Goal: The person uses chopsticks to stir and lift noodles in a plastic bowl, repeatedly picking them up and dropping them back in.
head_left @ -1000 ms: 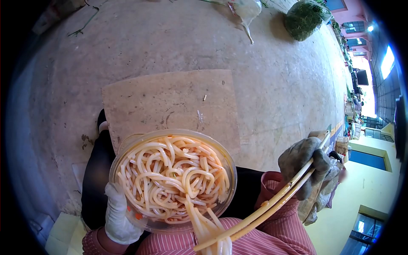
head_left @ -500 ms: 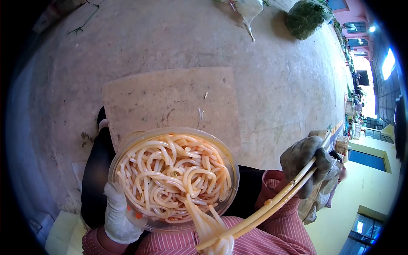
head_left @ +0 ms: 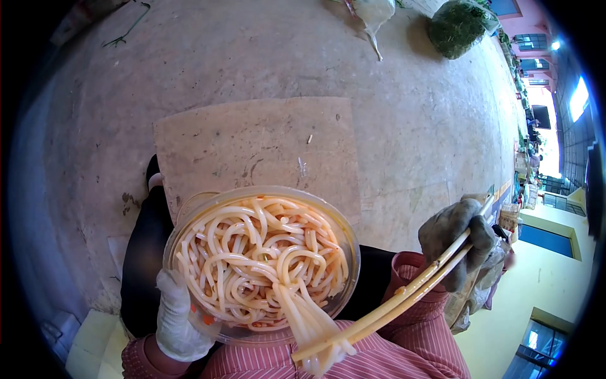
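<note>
My left hand (head_left: 180, 319), in a white glove, grips the left side of a round clear plastic bowl (head_left: 355, 252). Thick pale noodles (head_left: 252, 265) with reddish sauce fill it. A dark grey glove covers my right hand (head_left: 456, 237), whose fingers are closed round a pair of wooden chopsticks (head_left: 404, 297). The chopstick tips, low in the view near my chest, pinch a bundle of noodles (head_left: 315, 328) that stretches up over the bowl's near rim and joins the rest. The lower end of that bundle is close to the pink striped shirt (head_left: 252, 363).
A flat brown board (head_left: 259, 139) lies on the concrete floor (head_left: 416, 120) beyond the bowl. At the top are a white plastic bag (head_left: 374, 16) and a clear bag of greens (head_left: 457, 28). Yellow walls (head_left: 505, 316) and stacked goods stand to the right.
The pinched noodles now spread wider between the bowl and the chopstick tips, with less hanging below. The chopstick tips shifted only slightly. Both hands stay nearly in place.
</note>
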A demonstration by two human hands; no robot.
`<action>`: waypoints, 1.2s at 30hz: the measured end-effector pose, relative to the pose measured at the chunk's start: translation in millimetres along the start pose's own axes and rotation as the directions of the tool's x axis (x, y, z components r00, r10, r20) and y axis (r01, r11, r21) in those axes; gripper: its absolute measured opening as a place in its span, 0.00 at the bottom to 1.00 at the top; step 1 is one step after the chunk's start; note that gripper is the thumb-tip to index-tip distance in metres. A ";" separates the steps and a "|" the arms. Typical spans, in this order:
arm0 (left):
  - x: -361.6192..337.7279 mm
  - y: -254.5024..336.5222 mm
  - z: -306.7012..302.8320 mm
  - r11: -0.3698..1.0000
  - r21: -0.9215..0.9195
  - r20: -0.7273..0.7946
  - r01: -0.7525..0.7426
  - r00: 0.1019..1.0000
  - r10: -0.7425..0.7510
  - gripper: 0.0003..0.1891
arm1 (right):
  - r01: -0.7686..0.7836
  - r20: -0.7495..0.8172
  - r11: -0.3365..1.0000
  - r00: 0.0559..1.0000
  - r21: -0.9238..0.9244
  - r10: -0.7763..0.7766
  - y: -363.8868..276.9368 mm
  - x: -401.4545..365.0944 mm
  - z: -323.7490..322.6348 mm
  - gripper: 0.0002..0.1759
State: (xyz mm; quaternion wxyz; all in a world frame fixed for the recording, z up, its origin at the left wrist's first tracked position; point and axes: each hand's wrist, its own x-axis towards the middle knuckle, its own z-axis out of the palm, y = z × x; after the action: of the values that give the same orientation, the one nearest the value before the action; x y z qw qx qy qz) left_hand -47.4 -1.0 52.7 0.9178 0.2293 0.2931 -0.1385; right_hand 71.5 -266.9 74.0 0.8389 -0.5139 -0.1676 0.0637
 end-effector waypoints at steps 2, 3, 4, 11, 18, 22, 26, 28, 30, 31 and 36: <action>-0.2 0.1 1.0 1.000 -0.008 0.002 -0.001 1.000 0.001 0.41 | 0.222 0.022 0.939 0.974 -0.263 -0.224 3.4 -5.5 -5.2 0.17; 0.1 0.2 1.6 1.000 -0.004 0.000 -0.008 1.000 0.008 0.41 | 0.199 0.088 0.934 0.980 -0.297 -0.180 0.4 -5.2 -8.6 0.20; 0.4 -0.1 2.2 1.000 0.001 -0.002 -0.015 1.000 0.015 0.41 | 0.177 0.151 0.926 0.979 -0.332 -0.133 -1.5 -5.0 -10.5 0.23; 6.7 1.1 8.5 0.999 0.018 0.081 -0.044 0.996 0.042 0.42 | 0.170 0.031 0.947 0.985 -0.271 -0.168 0.2 -7.4 -7.6 0.15; 0.6 1.1 3.7 1.000 -0.005 0.016 0.028 0.999 -0.028 0.41 | -0.211 0.020 0.927 0.976 0.311 0.215 -17.0 9.0 6.8 0.15; 2.1 1.0 1.2 1.000 0.016 0.049 0.020 0.999 -0.020 0.40 | -0.218 0.089 0.908 0.976 0.357 0.199 -17.5 3.6 -0.3 0.12; 1.7 2.8 4.5 0.995 0.087 0.028 0.048 0.998 -0.051 0.42 | -0.478 0.420 0.749 0.859 0.458 0.291 -25.0 17.3 0.2 0.13; 4.5 2.8 8.2 0.992 0.124 0.061 0.001 0.998 -0.008 0.42 | -0.419 0.346 0.773 0.898 0.477 0.274 -24.3 12.1 7.3 0.13; 9.5 8.2 14.6 0.987 0.160 0.109 0.000 0.994 -0.017 0.42 | -0.385 0.255 0.816 0.919 0.430 0.299 -26.6 11.0 15.2 0.13; 10.5 9.7 17.4 0.981 0.196 0.156 -0.006 0.987 -0.025 0.42 | -0.385 0.253 0.817 0.920 0.430 0.300 -25.2 14.8 12.0 0.13; 6.8 3.2 16.4 0.996 0.087 0.009 0.010 1.000 -0.011 0.45 | -0.387 0.294 0.878 0.906 0.282 0.305 -21.1 15.5 -0.4 0.19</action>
State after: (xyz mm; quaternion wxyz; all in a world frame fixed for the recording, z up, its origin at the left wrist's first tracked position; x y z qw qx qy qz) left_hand -33.0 -7.4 61.6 0.9076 0.2668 0.2834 -0.1572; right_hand 84.8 -272.7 95.9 0.8618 -0.3744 -0.1595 0.3027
